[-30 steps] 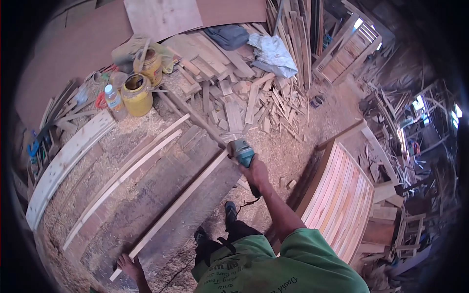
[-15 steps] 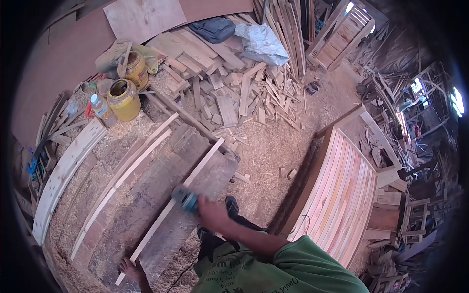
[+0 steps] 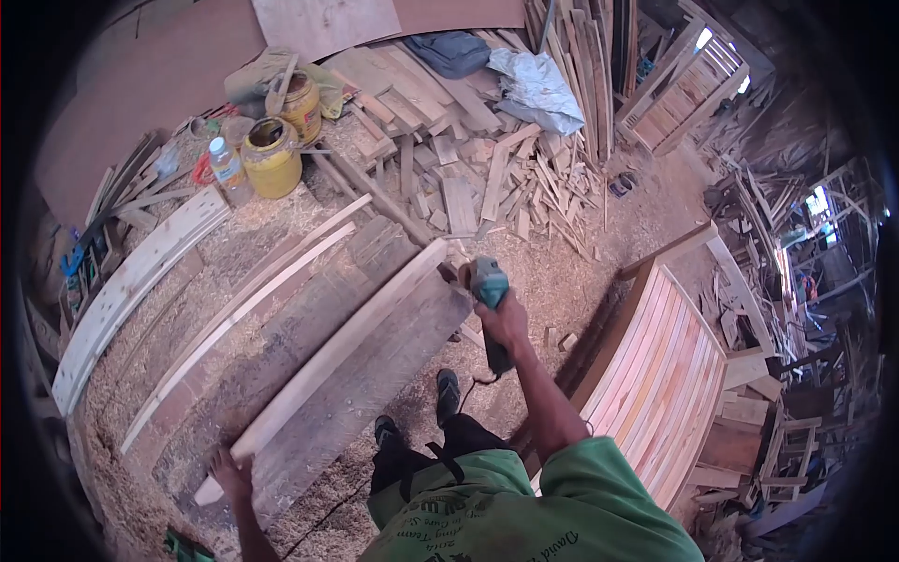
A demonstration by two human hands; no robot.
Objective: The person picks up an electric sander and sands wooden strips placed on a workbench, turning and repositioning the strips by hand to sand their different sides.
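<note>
My right hand (image 3: pixel 507 323) is closed around a teal and black angle grinder (image 3: pixel 489 279), held just past the far right end of a long wooden strip (image 3: pixel 332 361). The grinder's disc side is hard to make out, and a cord trails from its rear. The strip lies slantwise on a worn, dark plank bench (image 3: pixel 375 384), its broad face showing. At the strip's near left end, my left hand (image 3: pixel 231 473) grips it, the fingers partly hidden over its edge.
Pale curved strips (image 3: pixel 253 295) and a nail-holed board (image 3: pixel 131 295) lie to the left. Yellow tubs (image 3: pixel 272 167) and a bottle (image 3: pixel 225 164) stand behind. Wood offcuts (image 3: pixel 459 201) are heaped at the back. A slatted wooden panel (image 3: pixel 646 351) stands on the right.
My right hand has carried the grinder from the strip's middle to beyond its far end. The strip has turned from its narrow edge to its broad face. The view has shifted slightly.
</note>
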